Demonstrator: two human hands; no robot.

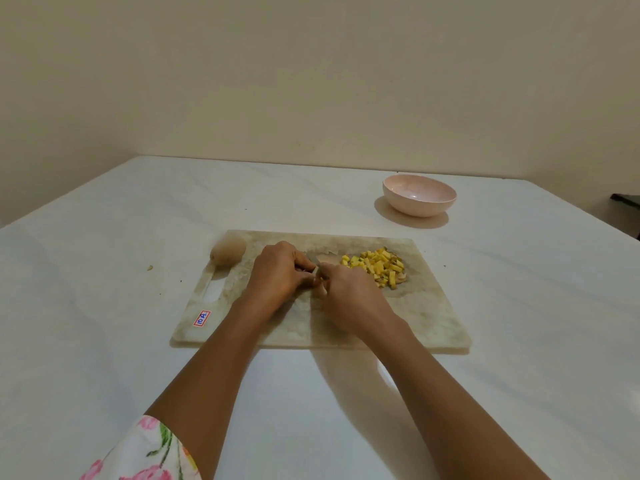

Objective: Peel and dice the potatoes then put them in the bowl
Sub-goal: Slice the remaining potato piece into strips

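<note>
Potato dice (379, 268) lie heaped right of centre on the board (415, 313). A whole potato (228, 251) sits at its upper left, with the bowl (419, 195) well apart at upper right. My right hand (349, 299) seems to grip the knife (312, 259). My left hand (277, 271) curls beside the blade, and I cannot tell what it pins. I judge cut potato firm, wet and slippery: hold it flat side down, fingertips tucked.

A white table (104, 237) meets a beige wall (311, 81), a dark object (627, 199) at its right edge.
</note>
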